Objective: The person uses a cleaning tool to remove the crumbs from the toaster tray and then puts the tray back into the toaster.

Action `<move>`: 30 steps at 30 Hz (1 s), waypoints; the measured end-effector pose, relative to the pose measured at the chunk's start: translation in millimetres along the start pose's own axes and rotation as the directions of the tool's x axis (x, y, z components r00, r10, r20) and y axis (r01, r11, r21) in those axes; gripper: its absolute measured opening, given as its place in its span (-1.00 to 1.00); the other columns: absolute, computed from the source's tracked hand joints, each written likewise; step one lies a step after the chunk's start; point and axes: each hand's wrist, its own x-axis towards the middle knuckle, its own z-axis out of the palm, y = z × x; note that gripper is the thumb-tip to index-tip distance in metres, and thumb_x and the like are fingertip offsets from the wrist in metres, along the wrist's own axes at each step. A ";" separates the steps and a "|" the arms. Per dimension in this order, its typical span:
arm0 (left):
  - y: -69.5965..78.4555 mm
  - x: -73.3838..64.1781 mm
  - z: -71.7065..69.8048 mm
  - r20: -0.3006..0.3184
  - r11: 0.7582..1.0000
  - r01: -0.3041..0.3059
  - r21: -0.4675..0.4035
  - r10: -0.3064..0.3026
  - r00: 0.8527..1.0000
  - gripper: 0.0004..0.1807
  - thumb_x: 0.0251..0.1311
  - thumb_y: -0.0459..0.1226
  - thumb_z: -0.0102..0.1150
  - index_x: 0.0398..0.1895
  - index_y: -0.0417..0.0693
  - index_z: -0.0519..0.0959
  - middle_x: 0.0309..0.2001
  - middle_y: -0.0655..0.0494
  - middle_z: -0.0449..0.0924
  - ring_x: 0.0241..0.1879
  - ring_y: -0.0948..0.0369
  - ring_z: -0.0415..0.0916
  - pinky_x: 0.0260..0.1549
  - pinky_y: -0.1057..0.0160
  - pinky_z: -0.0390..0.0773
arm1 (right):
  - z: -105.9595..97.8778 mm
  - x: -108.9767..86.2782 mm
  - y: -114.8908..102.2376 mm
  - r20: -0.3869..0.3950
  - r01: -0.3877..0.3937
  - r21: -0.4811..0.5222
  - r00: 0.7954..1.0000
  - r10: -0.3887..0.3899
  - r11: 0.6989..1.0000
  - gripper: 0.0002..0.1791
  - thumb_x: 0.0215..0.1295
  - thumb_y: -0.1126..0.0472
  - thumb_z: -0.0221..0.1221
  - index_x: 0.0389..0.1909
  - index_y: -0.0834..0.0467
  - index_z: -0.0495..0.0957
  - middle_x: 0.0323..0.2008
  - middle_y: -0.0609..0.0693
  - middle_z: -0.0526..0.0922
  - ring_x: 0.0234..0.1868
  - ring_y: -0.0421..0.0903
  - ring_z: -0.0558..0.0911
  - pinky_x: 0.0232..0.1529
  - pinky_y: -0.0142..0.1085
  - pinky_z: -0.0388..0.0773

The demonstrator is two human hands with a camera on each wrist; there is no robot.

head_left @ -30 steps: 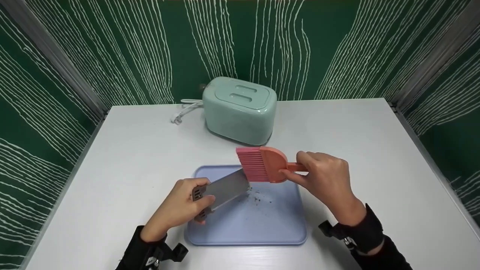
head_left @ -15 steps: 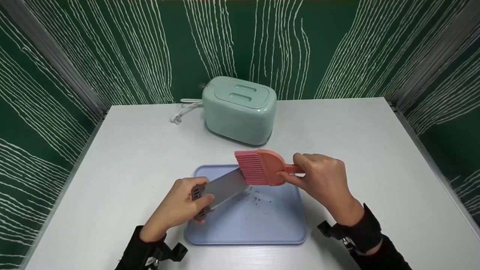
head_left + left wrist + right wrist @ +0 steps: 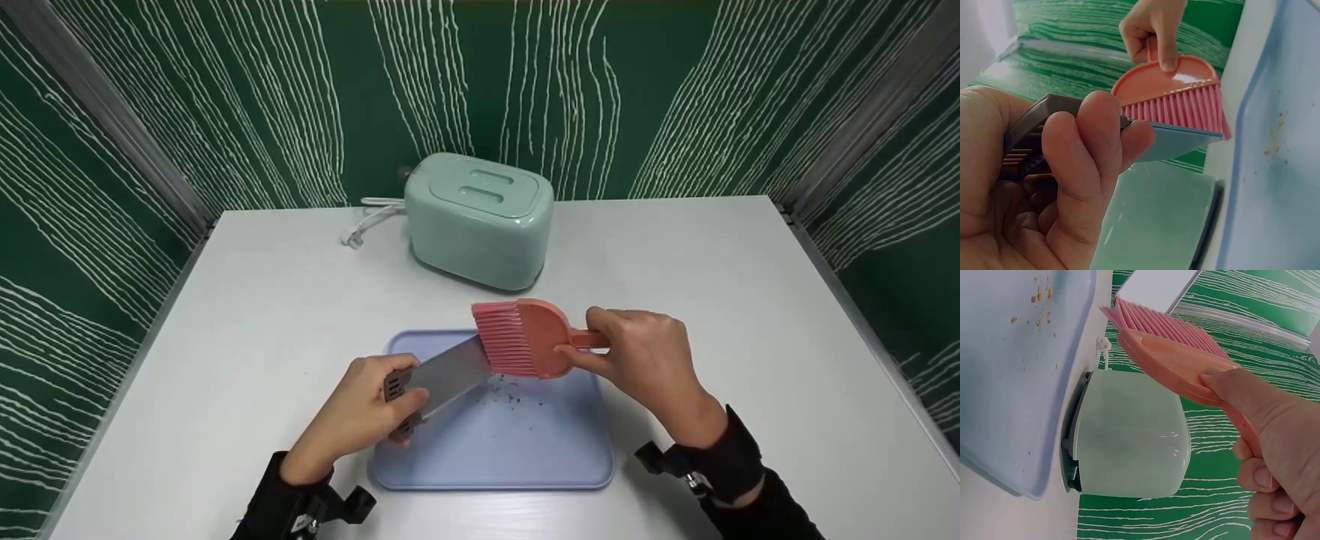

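My left hand [image 3: 371, 405] grips the slotted grey end of a flat metal crumb tray [image 3: 454, 371], thumb on top and fingers beneath. The crumb tray slants over a blue tray [image 3: 525, 457], its far end raised toward the right. From the other side my right hand [image 3: 649, 360] pinches the handle of an orange brush [image 3: 546, 337]. Its pink bristles [image 3: 1185, 109] lie against the far end of the crumb tray in the left wrist view. Below that end, crumbs [image 3: 510, 394] are scattered on the blue tray, shown brownish in the right wrist view.
Behind the blue tray stands a mint-green toaster [image 3: 480, 225] with a lid over its top. A white cord and plug [image 3: 367, 225] lie at its left on the white table [image 3: 675, 262]. Green walls with white lines [image 3: 480, 90] enclose the back and sides.
The brush has moved slightly down and left over the end of the crumb tray, with my right hand following. My left hand and the crumb tray have hardly moved.
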 end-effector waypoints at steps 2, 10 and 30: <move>0.1 0.0 0.1 -0.002 1.000 0.002 0.000 -0.002 1.000 -0.91 0.44 -0.32 0.23 -0.20 -0.20 0.62 -0.46 -0.05 0.75 -0.66 0.22 0.72 -0.63 0.12 0.73 | 0.1 0.2 0.8 0.021 -0.015 0.016 1.000 0.014 1.000 -0.32 -0.01 -0.17 0.65 -0.64 0.01 0.28 -0.78 -0.17 0.42 -0.69 -0.35 0.17 -0.61 -0.46 -0.02; -0.3 -0.3 -0.3 0.004 1.000 0.002 0.002 -0.002 1.000 -0.91 0.47 -0.32 0.22 -0.20 -0.18 0.61 -0.48 -0.03 0.73 -0.66 0.21 0.70 -0.60 0.14 0.73 | -0.3 0.5 3.1 0.063 -0.052 0.087 0.997 0.047 0.995 -0.37 -0.02 -0.15 0.65 -0.64 0.00 0.34 -0.76 -0.19 0.50 -0.69 -0.37 0.24 -0.61 -0.46 0.04; -0.1 0.2 2.3 -0.065 0.998 -0.037 0.059 0.041 0.997 -0.90 0.44 -0.36 0.24 -0.30 -0.13 0.58 -0.60 0.07 0.65 -0.72 0.27 0.63 -0.67 0.21 0.66 | -29.5 1.8 20.5 0.473 -0.281 0.293 0.873 0.117 0.914 -0.30 0.03 -0.26 0.61 -0.66 -0.08 0.23 -0.70 -0.39 0.11 -0.60 -0.40 0.14 -0.50 -0.43 0.03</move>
